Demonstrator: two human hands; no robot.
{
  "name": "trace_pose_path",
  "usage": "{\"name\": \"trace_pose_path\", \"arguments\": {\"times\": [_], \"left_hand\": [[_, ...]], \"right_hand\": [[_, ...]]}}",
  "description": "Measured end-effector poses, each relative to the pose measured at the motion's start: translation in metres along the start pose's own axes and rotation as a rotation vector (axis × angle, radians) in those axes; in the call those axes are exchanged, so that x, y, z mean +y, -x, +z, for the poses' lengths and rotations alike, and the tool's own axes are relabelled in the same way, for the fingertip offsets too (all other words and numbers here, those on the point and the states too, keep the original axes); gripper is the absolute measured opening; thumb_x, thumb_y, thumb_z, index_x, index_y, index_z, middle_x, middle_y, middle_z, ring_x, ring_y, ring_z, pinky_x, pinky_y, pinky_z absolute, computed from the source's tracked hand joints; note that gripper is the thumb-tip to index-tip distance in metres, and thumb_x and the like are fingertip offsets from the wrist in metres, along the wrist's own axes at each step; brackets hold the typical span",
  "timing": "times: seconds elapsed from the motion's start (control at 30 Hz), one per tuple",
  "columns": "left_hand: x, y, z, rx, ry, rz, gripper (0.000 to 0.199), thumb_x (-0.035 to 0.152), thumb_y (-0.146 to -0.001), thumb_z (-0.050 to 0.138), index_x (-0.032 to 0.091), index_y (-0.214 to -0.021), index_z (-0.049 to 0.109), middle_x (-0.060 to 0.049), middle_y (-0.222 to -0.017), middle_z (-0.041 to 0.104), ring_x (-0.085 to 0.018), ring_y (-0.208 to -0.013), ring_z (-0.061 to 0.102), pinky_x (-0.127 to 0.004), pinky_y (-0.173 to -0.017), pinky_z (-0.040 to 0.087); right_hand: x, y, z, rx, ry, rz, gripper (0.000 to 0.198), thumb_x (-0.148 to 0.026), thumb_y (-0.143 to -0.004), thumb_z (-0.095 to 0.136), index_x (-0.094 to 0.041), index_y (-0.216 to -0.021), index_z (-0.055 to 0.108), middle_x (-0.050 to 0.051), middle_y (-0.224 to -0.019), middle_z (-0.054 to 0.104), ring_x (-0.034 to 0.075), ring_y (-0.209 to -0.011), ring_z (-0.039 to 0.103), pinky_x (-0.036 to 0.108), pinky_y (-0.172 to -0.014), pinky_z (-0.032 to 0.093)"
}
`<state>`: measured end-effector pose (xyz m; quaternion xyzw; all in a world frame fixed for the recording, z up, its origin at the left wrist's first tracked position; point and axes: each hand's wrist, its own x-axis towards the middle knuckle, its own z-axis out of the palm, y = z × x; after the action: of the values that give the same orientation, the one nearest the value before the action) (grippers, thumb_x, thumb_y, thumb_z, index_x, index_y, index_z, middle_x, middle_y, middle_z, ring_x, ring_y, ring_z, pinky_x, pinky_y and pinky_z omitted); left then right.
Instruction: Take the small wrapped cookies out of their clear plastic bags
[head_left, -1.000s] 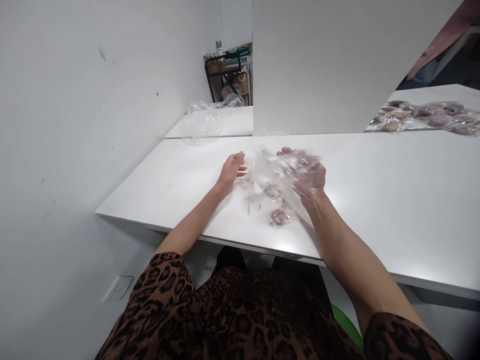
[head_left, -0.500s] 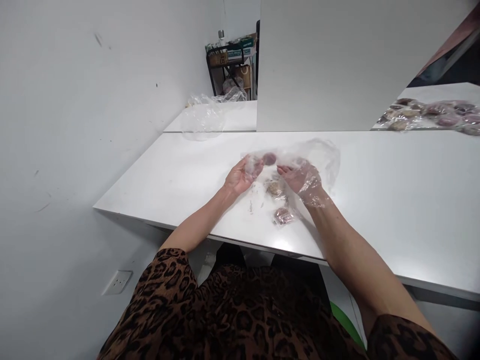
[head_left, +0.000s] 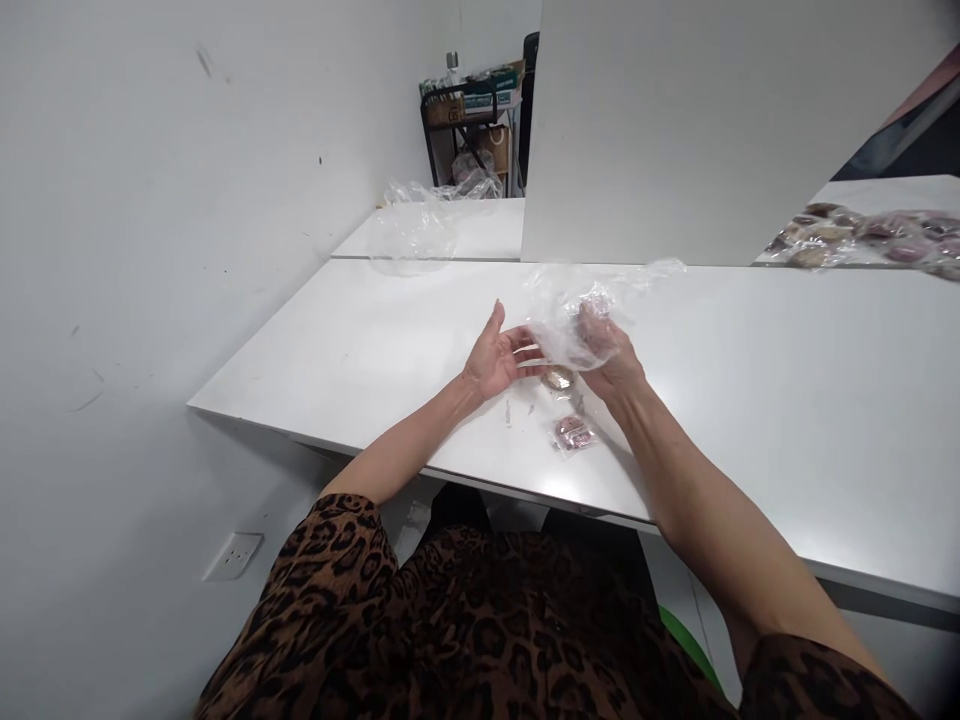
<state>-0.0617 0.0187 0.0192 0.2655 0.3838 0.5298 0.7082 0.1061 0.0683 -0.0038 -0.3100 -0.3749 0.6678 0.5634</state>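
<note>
My right hand (head_left: 613, 362) is closed on a clear plastic bag (head_left: 561, 318) raised over the white table. Through the film, a reddish-brown round piece shows by its fingers, blurred by the plastic. Just left of the bag, my left hand (head_left: 496, 362) is open, thumb up and fingers spread, the fingertips close to the bag's edge. Below the bag lies a gold-brown oval piece (head_left: 558, 379). Nearer the table's front edge rests a dark red piece in a small clear wrapper (head_left: 574, 433).
Crumpled clear plastic (head_left: 416, 225) lies at the back left by the wall. A tall white panel (head_left: 645, 130) stands along the table's back. Beyond it, at right, are several wrapped brown and pink pieces (head_left: 862, 235). A black rack (head_left: 469, 110) holds boxes behind.
My left hand has come off the plastic and opened. The right hand has turned and closed around the bag, which is now bunched up to its left with the reddish piece.
</note>
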Motion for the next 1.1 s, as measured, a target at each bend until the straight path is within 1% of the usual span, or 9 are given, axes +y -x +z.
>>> {"name": "trace_pose_path", "arguments": {"times": [0.07,0.13,0.27,0.33,0.4,0.5,0.67,0.8,1.1], "left_hand": [[0.007,-0.001,-0.006,0.008,-0.015,-0.025,0.084,0.09,-0.085,0.046,0.014,-0.1,0.077,-0.014,-0.085,0.075,-0.025,-0.084,0.073,-0.037,-0.078,0.062],[0.014,-0.002,-0.012,0.002,-0.023,-0.058,0.082,0.089,-0.085,0.047,0.013,-0.1,0.077,-0.014,-0.083,0.075,-0.024,-0.081,0.072,-0.035,-0.075,0.061],[0.015,-0.005,-0.014,-0.034,-0.073,-0.107,0.043,0.056,-0.09,0.072,0.013,-0.09,0.075,-0.009,-0.078,0.074,-0.018,-0.071,0.069,-0.03,-0.071,0.056],[0.011,-0.004,-0.011,0.02,-0.066,0.008,0.023,0.034,-0.087,0.081,0.013,-0.083,0.071,-0.004,-0.075,0.073,-0.013,-0.068,0.067,-0.027,-0.073,0.054],[0.008,-0.002,-0.007,0.093,-0.066,0.168,0.019,0.025,-0.084,0.083,0.014,-0.081,0.068,-0.002,-0.078,0.073,-0.01,-0.07,0.067,-0.024,-0.076,0.052],[0.009,0.004,0.0,0.097,-0.138,0.302,0.023,0.031,-0.088,0.079,0.016,-0.085,0.063,-0.003,-0.095,0.077,-0.011,-0.077,0.07,-0.026,-0.078,0.053],[0.021,0.013,0.016,0.047,-0.333,0.4,0.022,0.035,-0.094,0.073,0.018,-0.093,0.06,-0.006,-0.113,0.077,-0.01,-0.079,0.071,-0.022,-0.067,0.049],[0.04,0.022,0.036,0.082,-0.344,0.438,0.022,0.038,-0.094,0.073,0.019,-0.097,0.061,-0.006,-0.121,0.074,-0.01,-0.081,0.072,-0.02,-0.063,0.048],[0.076,0.037,0.078,0.098,-0.393,0.524,0.016,0.037,-0.102,0.064,0.021,-0.103,0.064,-0.005,-0.132,0.072,-0.013,-0.094,0.073,-0.018,-0.066,0.053]], "right_hand": [[-0.005,-0.003,-0.004,-0.007,0.029,-0.047,0.043,-0.05,-0.064,0.096,-0.027,-0.089,0.068,-0.002,-0.081,0.07,0.019,-0.08,0.067,0.033,-0.07,0.058],[-0.011,0.001,-0.004,-0.092,0.086,-0.055,0.044,-0.047,-0.062,0.097,-0.026,-0.092,0.072,-0.002,-0.082,0.071,0.016,-0.076,0.066,0.031,-0.071,0.057],[-0.017,0.015,0.003,-0.314,0.198,0.024,0.043,-0.045,-0.065,0.097,-0.022,-0.094,0.077,0.0,-0.085,0.073,0.014,-0.076,0.066,0.03,-0.073,0.056],[-0.014,0.017,0.006,-0.309,0.186,0.064,0.042,-0.045,-0.066,0.096,-0.022,-0.094,0.076,0.0,-0.085,0.073,0.013,-0.075,0.065,0.029,-0.07,0.056],[-0.008,0.016,0.008,-0.235,0.14,0.101,0.046,-0.049,-0.064,0.096,-0.024,-0.095,0.074,-0.001,-0.085,0.072,0.013,-0.074,0.066,0.027,-0.066,0.055],[-0.003,0.014,0.01,-0.166,0.08,0.151,0.054,-0.058,-0.063,0.094,-0.026,-0.098,0.07,0.0,-0.09,0.073,0.017,-0.081,0.069,0.03,-0.066,0.058],[-0.009,0.016,0.015,-0.218,-0.032,0.149,0.058,-0.066,-0.069,0.087,-0.028,-0.107,0.065,0.004,-0.104,0.075,0.025,-0.1,0.071,0.04,-0.079,0.063],[-0.012,0.013,0.012,-0.169,-0.068,0.186,0.058,-0.053,-0.06,0.096,-0.029,-0.101,0.063,0.001,-0.098,0.074,0.024,-0.092,0.071,0.039,-0.074,0.063],[-0.006,0.011,0.012,-0.189,-0.135,0.347,0.051,-0.058,-0.07,0.088,-0.029,-0.104,0.061,0.003,-0.091,0.072,0.023,-0.078,0.07,0.038,-0.063,0.061]]}}
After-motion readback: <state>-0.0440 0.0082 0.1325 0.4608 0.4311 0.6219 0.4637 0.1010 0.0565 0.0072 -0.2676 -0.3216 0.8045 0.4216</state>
